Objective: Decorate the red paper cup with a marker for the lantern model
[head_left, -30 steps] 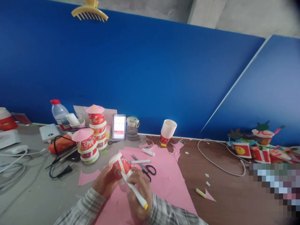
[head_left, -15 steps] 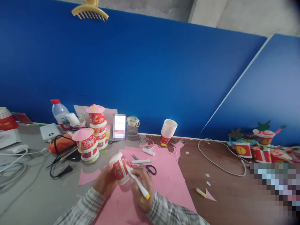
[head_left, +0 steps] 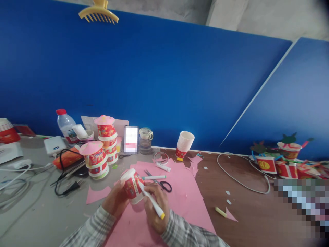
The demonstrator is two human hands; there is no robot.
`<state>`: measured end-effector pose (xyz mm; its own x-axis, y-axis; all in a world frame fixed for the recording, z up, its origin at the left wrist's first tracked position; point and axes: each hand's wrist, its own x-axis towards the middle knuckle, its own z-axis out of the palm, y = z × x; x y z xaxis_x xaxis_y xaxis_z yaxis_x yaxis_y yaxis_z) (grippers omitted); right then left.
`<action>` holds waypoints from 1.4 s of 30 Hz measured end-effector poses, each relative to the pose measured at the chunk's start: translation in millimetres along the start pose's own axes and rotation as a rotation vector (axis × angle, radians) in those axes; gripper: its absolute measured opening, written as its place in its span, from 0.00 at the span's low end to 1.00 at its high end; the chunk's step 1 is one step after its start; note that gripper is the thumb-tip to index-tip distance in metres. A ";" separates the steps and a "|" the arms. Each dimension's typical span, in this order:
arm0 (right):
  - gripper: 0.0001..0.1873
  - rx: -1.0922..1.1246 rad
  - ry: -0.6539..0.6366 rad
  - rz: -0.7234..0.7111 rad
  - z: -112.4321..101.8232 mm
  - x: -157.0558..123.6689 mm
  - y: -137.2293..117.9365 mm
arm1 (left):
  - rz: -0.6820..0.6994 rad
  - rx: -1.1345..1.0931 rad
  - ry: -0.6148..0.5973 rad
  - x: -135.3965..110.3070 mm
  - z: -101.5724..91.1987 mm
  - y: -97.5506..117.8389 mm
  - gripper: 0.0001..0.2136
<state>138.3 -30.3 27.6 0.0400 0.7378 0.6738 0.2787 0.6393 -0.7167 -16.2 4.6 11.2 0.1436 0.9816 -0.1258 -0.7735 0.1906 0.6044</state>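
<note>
My left hand (head_left: pixel 117 198) is wrapped round a red and white patterned paper cup (head_left: pixel 132 187), tilted above the pink paper (head_left: pixel 177 209). My right hand (head_left: pixel 157 204) grips a white marker with a yellow end (head_left: pixel 154 205); its tip is at the cup's right side, though I cannot tell whether it touches. Just behind the hands lie scissors (head_left: pixel 166 186) with dark handles and a white and green marker (head_left: pixel 154 177). Farther back on the paper is a white tube (head_left: pixel 163 167).
Stacked cups with pink cone tops (head_left: pixel 94 159) stand at left, near a black plug (head_left: pixel 72 187). A glass jar (head_left: pixel 145 141) and a stack of white cups (head_left: pixel 184 144) stand at the back. A white cable (head_left: pixel 241 190) and decorated cups (head_left: pixel 266 164) are on the right.
The cup has tipped very slightly in my left hand. My right hand with the marker has shifted barely; everything else stays in place.
</note>
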 end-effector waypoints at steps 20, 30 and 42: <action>0.10 0.006 -0.016 0.015 -0.4 -1.6 -2.7 | 0.014 0.001 0.022 -1.4 3.3 0.8 0.15; 0.11 0.005 -0.020 0.046 -0.9 -2.5 -1.0 | 0.009 0.003 0.035 -0.2 -0.4 -0.5 0.15; 0.09 0.046 -0.027 0.096 -0.4 -4.3 3.0 | -0.021 -0.021 0.081 1.1 3.5 4.2 0.18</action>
<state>139.3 -31.6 22.6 0.0383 0.8012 0.5972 0.2308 0.5744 -0.7854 -17.1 6.5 16.4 0.1101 0.9733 -0.2015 -0.7836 0.2097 0.5848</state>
